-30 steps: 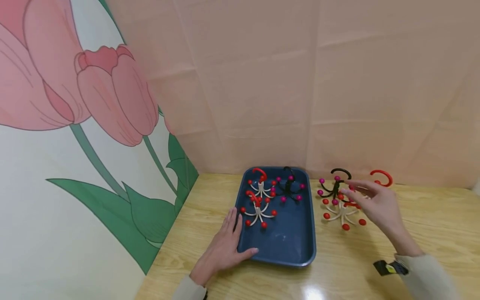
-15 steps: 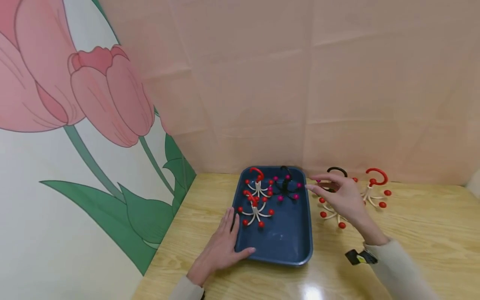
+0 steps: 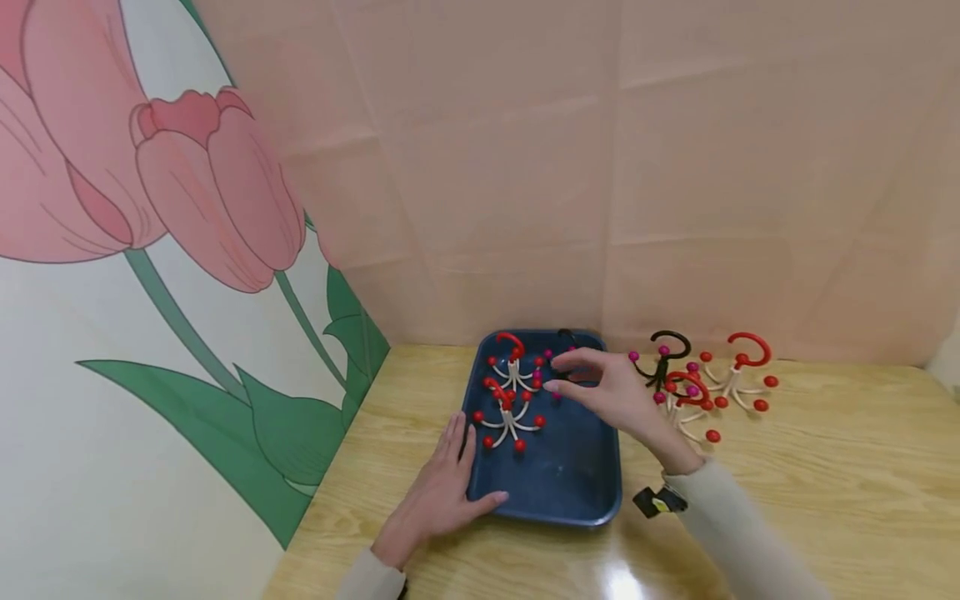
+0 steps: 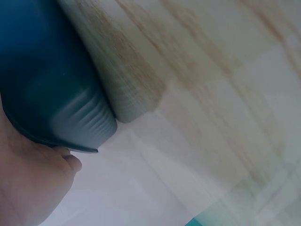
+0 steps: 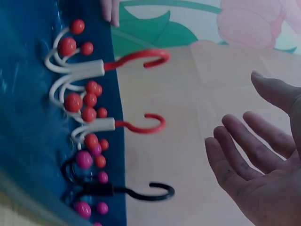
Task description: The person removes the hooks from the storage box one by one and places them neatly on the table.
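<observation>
My left hand (image 3: 442, 496) rests along the left side of the dark blue tray (image 3: 570, 500), fingers straight, thumb over its front rim. In the left wrist view, part of that hand (image 4: 33, 179) lies against the tray's edge. My right hand (image 3: 626, 404) is held over the tray's right side. Empty, its fingers spread in the right wrist view, it faces the black multi-arm hook (image 5: 99, 189) with magenta balls, which it mostly hides in the head view. Two white multi-arm hooks with red tops and red balls, one behind (image 3: 513, 371) and one in front (image 3: 508, 417), stand in the tray's left half.
On the wooden table (image 3: 825, 467), right of the tray, stand a black hook (image 3: 663, 371) with magenta balls and two white ones, one front (image 3: 682, 396) and one farther right (image 3: 737, 379). A pink cloth (image 3: 480, 167) hangs behind; a tulip-printed wall (image 3: 195, 167) is at left.
My right hand has moved left, from above the hooks on the table to above the tray, with nothing in it. My left hand stays on the tray's side.
</observation>
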Action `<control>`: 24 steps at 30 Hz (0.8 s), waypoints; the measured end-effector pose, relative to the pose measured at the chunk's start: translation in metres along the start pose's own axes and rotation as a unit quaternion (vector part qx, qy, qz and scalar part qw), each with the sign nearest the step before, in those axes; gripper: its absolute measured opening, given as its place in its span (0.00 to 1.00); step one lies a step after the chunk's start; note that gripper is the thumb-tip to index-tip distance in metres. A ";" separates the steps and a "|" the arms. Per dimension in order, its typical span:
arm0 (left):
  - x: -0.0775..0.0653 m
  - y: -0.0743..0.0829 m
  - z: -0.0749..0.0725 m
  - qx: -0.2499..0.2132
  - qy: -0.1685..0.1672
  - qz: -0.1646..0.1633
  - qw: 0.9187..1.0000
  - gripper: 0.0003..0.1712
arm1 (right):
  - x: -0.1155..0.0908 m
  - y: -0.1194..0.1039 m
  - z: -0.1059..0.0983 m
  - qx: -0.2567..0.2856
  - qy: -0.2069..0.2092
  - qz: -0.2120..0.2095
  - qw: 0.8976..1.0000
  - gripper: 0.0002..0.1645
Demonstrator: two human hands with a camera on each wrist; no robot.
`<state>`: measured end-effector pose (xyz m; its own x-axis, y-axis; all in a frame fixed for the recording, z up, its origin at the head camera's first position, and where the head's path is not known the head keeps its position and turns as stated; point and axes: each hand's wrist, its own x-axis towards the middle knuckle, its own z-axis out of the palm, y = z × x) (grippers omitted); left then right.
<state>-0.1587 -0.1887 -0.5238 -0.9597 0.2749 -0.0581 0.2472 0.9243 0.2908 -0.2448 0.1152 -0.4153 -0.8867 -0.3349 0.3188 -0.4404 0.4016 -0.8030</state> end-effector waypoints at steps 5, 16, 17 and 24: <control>0.001 -0.002 0.001 0.004 0.007 0.007 1.000 0.67 | 0.009 -0.002 0.020 -0.001 -0.029 -0.005 1.000 0.26; 0.001 -0.002 0.000 0.002 -0.001 0.011 1.000 0.66 | 0.024 0.000 0.055 -0.007 -0.104 0.017 0.994 0.33; 0.001 -0.002 -0.001 0.001 -0.001 0.011 1.000 0.66 | 0.025 0.001 0.058 -0.005 -0.107 0.018 0.994 0.33; 0.001 -0.003 0.000 0.003 -0.001 0.012 1.000 0.66 | 0.030 0.009 0.073 -0.011 -0.112 0.040 0.993 0.29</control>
<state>-0.1607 -0.1910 -0.5248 -0.9534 0.2969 -0.0528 0.2704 0.9192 0.2864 -0.2656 0.0462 -0.4498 -0.8658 -0.4824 0.1326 -0.3758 0.4520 -0.8090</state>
